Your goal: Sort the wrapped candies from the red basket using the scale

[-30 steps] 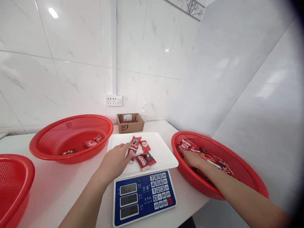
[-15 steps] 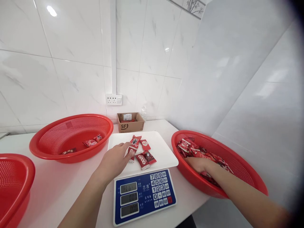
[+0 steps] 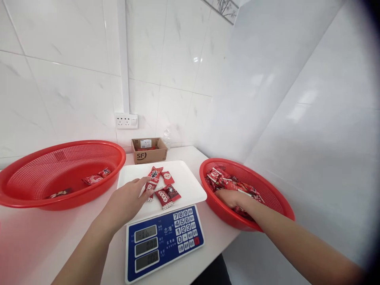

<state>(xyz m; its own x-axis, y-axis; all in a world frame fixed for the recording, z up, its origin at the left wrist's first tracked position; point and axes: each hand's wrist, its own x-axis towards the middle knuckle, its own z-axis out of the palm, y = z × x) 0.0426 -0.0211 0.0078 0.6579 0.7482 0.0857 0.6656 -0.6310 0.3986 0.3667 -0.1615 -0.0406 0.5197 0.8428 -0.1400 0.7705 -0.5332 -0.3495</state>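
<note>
Packets [image 3: 164, 198] unchanged on scale [image 3: 187, 184] at frame centre, so none added, left hand [image 3: 129, 200] at their edge, fingers parted, right hand [image 3: 230, 196] sunk in basket [image 3: 272, 196] at frame right, grip impossible to tell

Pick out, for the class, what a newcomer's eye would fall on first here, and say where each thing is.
First come the bright red baskets: the left basket and the fuller right basket, where the right hand dips among red packets. Between them, the scale's blue panel stands out in front of its white tray, where the left hand is at a few small packets.
</note>
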